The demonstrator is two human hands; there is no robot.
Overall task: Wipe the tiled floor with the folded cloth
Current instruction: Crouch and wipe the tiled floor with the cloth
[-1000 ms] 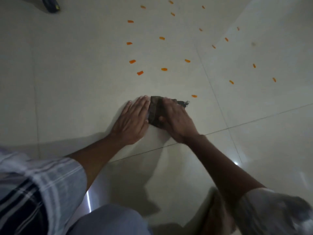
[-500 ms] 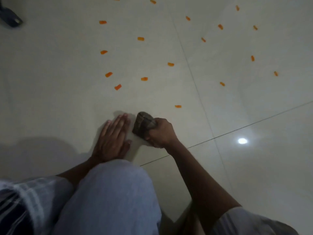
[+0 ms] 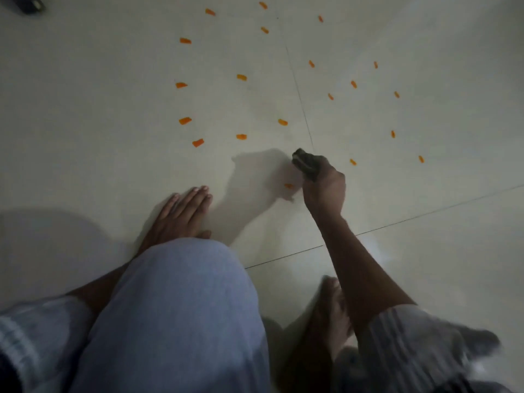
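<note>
Cloth (image 3: pixel 306 164) in right hand (image 3: pixel 326 188); left hand (image 3: pixel 181 214) flat

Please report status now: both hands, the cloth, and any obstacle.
Left hand flat on tiled floor. Right hand grips folded cloth. Orange marks ahead; nothing blocking.

Open tiled floor (image 3: pixel 85 123) ahead and to both sides, only flat orange marks (image 3: pixel 185 120) scattered on it. Left hand (image 3: pixel 181 214) lies flat on floor, blocking near-left path. Raised knee (image 3: pixel 181 307) fills lower centre; bare foot (image 3: pixel 331 313) sits lower right. Dark object (image 3: pixel 28 2) at top-left edge, well apart.
</note>
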